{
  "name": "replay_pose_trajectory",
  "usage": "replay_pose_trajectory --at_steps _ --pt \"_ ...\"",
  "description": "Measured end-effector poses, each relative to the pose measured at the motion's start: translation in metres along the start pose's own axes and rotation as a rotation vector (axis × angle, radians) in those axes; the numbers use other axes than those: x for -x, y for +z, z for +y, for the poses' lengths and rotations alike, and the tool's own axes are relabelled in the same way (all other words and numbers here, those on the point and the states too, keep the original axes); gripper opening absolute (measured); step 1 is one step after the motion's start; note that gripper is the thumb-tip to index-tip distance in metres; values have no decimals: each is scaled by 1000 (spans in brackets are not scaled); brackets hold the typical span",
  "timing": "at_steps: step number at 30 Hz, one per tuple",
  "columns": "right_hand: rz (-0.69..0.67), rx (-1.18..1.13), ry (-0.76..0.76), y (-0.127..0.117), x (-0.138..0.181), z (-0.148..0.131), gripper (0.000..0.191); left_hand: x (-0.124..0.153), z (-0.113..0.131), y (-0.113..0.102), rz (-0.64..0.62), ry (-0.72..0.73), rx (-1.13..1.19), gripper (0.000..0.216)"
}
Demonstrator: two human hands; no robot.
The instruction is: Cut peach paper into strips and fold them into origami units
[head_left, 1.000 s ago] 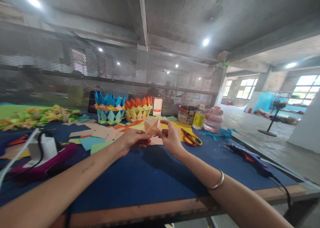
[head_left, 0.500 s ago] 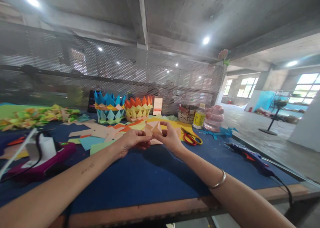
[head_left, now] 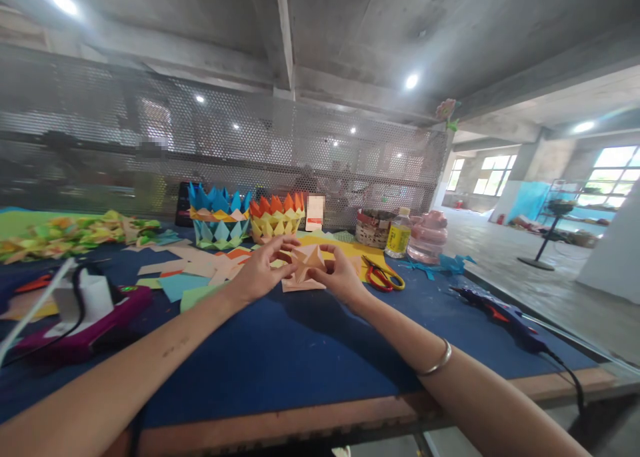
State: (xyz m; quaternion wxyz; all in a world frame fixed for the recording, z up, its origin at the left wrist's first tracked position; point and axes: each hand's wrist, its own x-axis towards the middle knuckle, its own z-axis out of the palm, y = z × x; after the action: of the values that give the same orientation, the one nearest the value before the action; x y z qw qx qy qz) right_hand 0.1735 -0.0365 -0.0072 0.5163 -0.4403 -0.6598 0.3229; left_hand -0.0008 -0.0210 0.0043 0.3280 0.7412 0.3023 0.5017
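Note:
Over the middle of the table, a folded piece of peach paper [head_left: 307, 255] with raised points sits between my two hands. My right hand [head_left: 343, 273] pinches its right side between thumb and fingers. On the other side, my left hand [head_left: 267, 267] has its fingers curved and apart, with the thumb and fingertips close to the paper's left edge; whether they touch it I cannot tell. Just beneath the folded piece lies flat peach paper [head_left: 300, 285]. Scissors [head_left: 384, 275] with red and yellow handles rest to the right of my right hand.
Two folded-paper baskets, one blue-topped [head_left: 220, 220] and one orange-topped [head_left: 277, 220], stand behind. Paper sheets [head_left: 190, 268] lie left. A bottle [head_left: 398, 233], a pink jug [head_left: 428, 237] and a glue gun [head_left: 503, 313] are right. A purple power strip [head_left: 95, 323] sits left.
My left hand has loosened its pinch at the paper's lower edge, and its fingers have lifted and spread at the left side. My right hand keeps its hold on the folded paper.

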Motion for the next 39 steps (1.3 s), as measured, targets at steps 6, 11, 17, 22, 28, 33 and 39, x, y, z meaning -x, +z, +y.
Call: replay_pose_trajectory --at_steps 6,11,17,22,28,33,39 --pt "87 11 -37 -1 -2 5 46 0 -5 1 -90 -19 -81 22" --pt "75 -4 13 0 -2 7 50 1 -2 3 -50 -102 -52 15" --pt "-40 -14 124 5 3 0 56 1 -6 5 -18 -120 -59 14" --pt "-70 -62 148 9 6 -6 55 2 -8 5 -3 -140 -96 18" --pt "-91 -58 116 9 4 0 55 3 -2 6 39 -157 -152 19" --pt "-144 -151 86 10 2 3 53 3 -5 7 31 -139 -151 20" --pt "-158 -170 56 11 3 0 53 2 -13 9 19 -118 -133 17"
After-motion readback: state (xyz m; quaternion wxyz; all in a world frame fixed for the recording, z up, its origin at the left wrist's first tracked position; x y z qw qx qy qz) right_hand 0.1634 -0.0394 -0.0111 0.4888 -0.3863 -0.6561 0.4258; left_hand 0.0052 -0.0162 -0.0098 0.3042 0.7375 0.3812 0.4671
